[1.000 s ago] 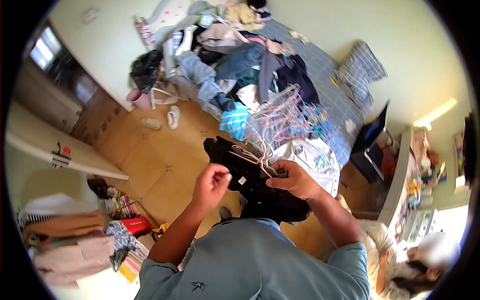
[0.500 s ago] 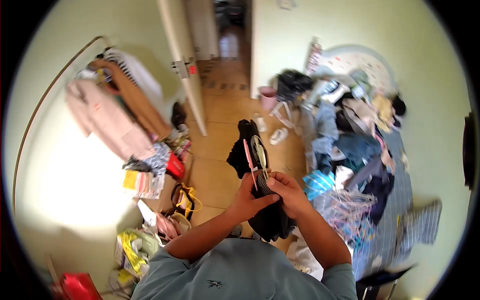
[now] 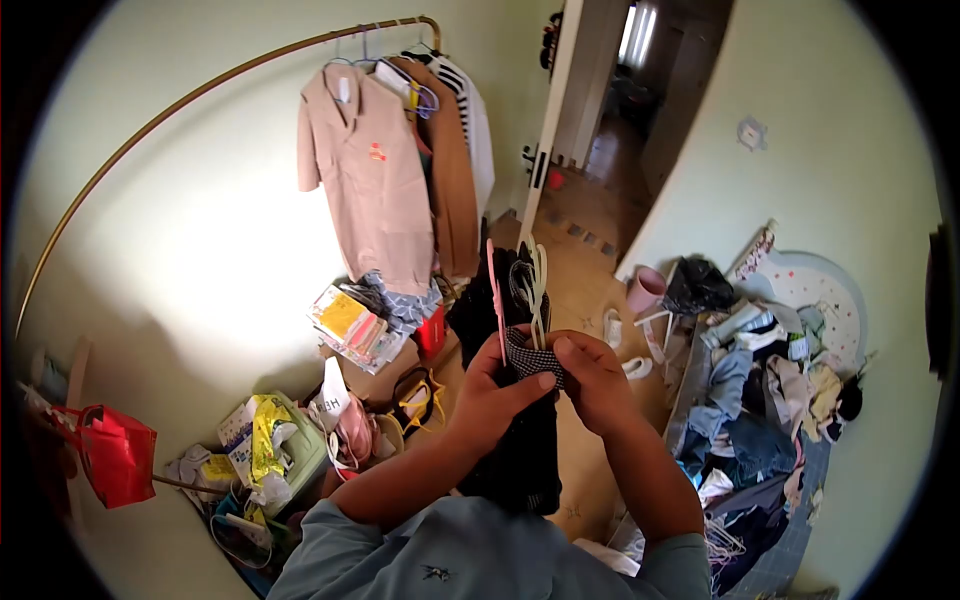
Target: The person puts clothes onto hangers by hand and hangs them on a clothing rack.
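Observation:
In front of my chest, my left hand (image 3: 487,400) is closed on a black garment (image 3: 525,440) at its small-checked band (image 3: 535,366). My right hand (image 3: 598,383) pinches the same band from the other side. A pink hanger (image 3: 496,290) stands up beside my left fingers, and a pale white hanger (image 3: 540,288) rises from the band between both hands. Dark cloth (image 3: 472,315) hangs behind the hangers, and the lower part of the black garment falls below my wrists. How each finger grips the hangers is partly hidden.
A curved rail (image 3: 200,97) carries a beige shirt (image 3: 372,170) and a brown coat (image 3: 452,160). Bags and boxes (image 3: 290,440) crowd the floor at left, near a red bag (image 3: 117,455). Heaped clothes (image 3: 755,400) cover the bed at right. White shoes (image 3: 635,368) lie near the doorway.
My view has turned left, so the clothes rail sits nearer the middle and the bed further right. Both hands still hold the black garment, with its checked band now showing more fully.

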Demonstrator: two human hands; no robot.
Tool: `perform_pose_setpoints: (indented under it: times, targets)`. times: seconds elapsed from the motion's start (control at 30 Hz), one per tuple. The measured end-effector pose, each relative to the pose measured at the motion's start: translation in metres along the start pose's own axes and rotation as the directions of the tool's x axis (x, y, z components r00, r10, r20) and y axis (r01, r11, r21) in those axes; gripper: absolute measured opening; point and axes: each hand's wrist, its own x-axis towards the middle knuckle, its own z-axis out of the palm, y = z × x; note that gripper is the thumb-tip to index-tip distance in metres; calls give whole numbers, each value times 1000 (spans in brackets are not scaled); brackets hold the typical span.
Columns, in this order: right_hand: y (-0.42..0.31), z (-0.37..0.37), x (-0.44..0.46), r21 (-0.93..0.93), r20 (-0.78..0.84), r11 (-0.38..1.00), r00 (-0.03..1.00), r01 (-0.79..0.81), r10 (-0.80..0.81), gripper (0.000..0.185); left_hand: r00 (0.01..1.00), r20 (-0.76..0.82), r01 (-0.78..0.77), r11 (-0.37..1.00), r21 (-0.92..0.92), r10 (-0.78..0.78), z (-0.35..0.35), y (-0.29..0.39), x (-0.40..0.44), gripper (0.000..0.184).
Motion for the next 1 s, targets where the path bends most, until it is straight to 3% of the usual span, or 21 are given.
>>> perform_pose_setpoints:
  times: [0.17,0.27,0.4,0.5,0.6,0.7,0.83,1.0]
  targets:
    - [2,51,57,-26,93,1000,996,4,-2,37,997,78,6,998,60,-10,-48,64,17,49]
    - [9,83,87,6,123,1000,992,10,-11,38,998,-5,-63,996,68,63,-73,90,20,48]
    - [15,117,127,37,166,999,986,-6,0,35,979,-91,-179,983,42,182,-98,120,26,37]
    - [9,156,151,267,179,963,983,-21,-28,28,925,-108,-335,915,224,365,-120,137,40,36]
    - [21,167,193,253,234,964,961,86,-147,25,859,-161,-427,853,299,486,-131,156,60,35]
    - [12,178,228,211,325,964,918,162,-226,25,841,-236,-439,869,227,486,-137,181,81,34]
    - [-5,191,280,328,461,943,860,63,-218,24,816,-310,-445,873,200,487,-141,216,117,28]
    - [-11,200,352,342,464,937,855,70,-233,22,754,-408,-458,857,236,515,-151,247,169,17]
